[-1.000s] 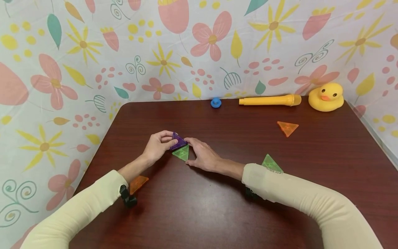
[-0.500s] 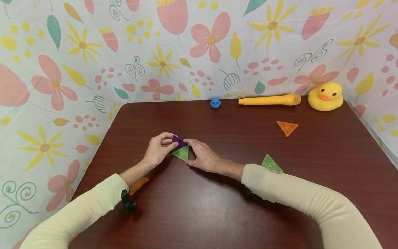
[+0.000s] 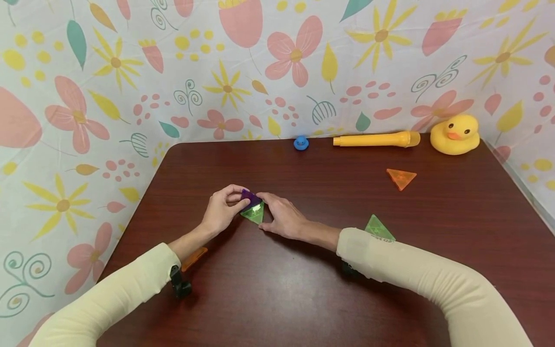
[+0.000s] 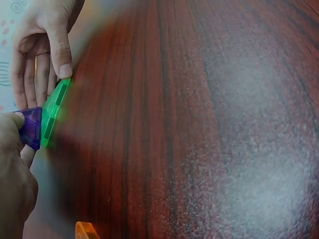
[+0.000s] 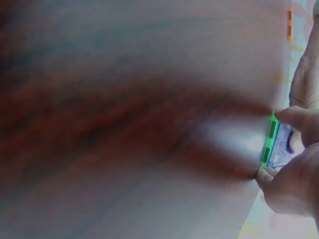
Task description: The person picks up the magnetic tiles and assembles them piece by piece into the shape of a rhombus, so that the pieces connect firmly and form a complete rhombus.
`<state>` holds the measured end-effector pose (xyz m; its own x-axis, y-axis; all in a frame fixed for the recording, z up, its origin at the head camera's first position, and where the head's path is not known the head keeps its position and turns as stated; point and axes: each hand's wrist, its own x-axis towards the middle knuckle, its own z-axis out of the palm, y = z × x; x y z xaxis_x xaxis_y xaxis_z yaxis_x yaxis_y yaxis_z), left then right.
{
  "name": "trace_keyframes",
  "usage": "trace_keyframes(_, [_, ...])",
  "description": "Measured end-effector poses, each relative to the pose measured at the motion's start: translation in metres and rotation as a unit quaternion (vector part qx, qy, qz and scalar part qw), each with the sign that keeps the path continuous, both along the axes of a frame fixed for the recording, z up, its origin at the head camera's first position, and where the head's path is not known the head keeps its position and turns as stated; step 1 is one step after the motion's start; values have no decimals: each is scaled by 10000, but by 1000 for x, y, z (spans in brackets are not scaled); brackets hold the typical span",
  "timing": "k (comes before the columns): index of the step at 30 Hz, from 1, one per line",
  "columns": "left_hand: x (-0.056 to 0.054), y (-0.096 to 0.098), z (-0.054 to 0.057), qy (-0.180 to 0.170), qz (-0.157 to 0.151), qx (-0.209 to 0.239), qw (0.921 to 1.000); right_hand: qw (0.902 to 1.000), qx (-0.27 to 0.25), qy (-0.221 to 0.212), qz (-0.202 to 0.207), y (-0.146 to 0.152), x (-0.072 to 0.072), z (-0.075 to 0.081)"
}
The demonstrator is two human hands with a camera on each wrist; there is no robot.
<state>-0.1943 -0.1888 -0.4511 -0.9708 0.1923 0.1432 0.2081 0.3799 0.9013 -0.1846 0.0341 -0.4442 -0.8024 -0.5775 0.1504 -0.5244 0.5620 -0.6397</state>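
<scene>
Green tile (image 3: 253, 215): translucent triangle, glare near upper edge. Purple tile (image 3: 252, 196): darker triangle, edge against green tile. Pair's long axis runs far-left to near-right, purple corner pointing far, green near, over left half of table (image 3: 295, 294). Left hand (image 3: 219, 208) pinches purple tile; right hand (image 3: 284, 216) pinches green tile's corners.

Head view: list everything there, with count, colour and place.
Purple triangle: one, purple, in left hand
Green triangles: two, green, in right hand; by right sleeve
Orange triangles: two, orange, rear right; by left wrist
Small duck: one, blue, back edge
Microphone: one, yellow, back edge
Large duck: one, yellow, back right
Table: one, brown, underneath
Floral backdrop: one, multicoloured, behind table
Wrist devices: two, black, at wrists
Sleeves: two, cream, on arms
Hands: two, bare, at the triangles
</scene>
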Motion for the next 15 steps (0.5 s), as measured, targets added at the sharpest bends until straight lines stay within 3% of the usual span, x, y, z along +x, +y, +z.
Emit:
trace_keyframes(7, [0, -1, -1, 115, -90, -22, 9999, 9996, 10, -267, 135, 2, -3, 3])
trace_keyframes(15, [-1, -3, -1, 391, -286, -122, 9988, 9966, -366, -711, 215, 5, -14, 9])
